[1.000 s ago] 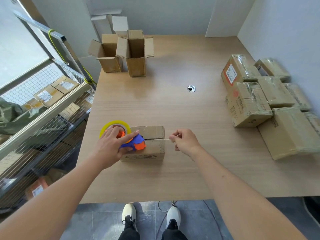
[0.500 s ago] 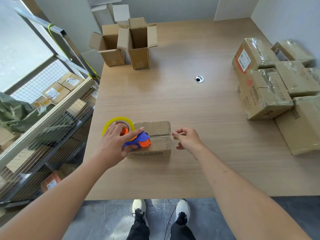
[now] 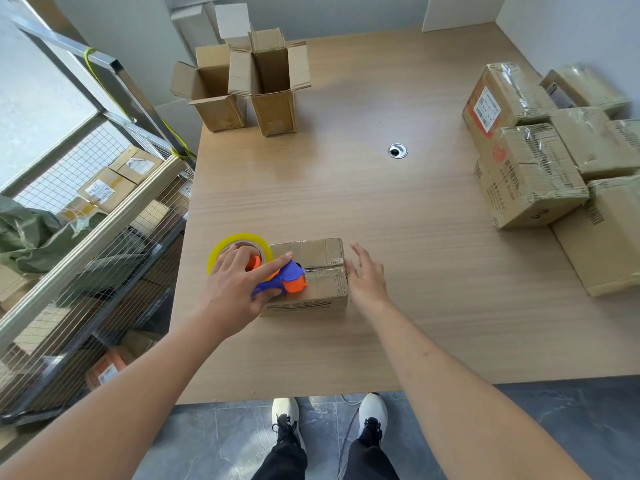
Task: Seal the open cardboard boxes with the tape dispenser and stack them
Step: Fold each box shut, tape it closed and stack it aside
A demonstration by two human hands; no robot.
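A small closed cardboard box (image 3: 320,271) lies near the table's front edge. On its left half sits the blue and orange tape dispenser (image 3: 282,278) with a yellow tape roll (image 3: 239,242). My left hand (image 3: 239,289) grips the dispenser, index finger stretched along its top. My right hand (image 3: 367,275) lies flat against the box's right end, fingers straight and spread. Two open cardboard boxes (image 3: 266,88) stand upright at the back left of the table.
Several sealed, plastic-wrapped cardboard boxes (image 3: 530,174) are piled along the table's right side. A round cable hole (image 3: 397,151) sits mid-table (image 3: 346,199). A wire-mesh shelf rack (image 3: 86,237) with parcels stands close on the left. My feet show below the table's front edge.
My right hand let go of the pinched tape end, opened, and moved onto the box's right end. The left hand stays on the dispenser.
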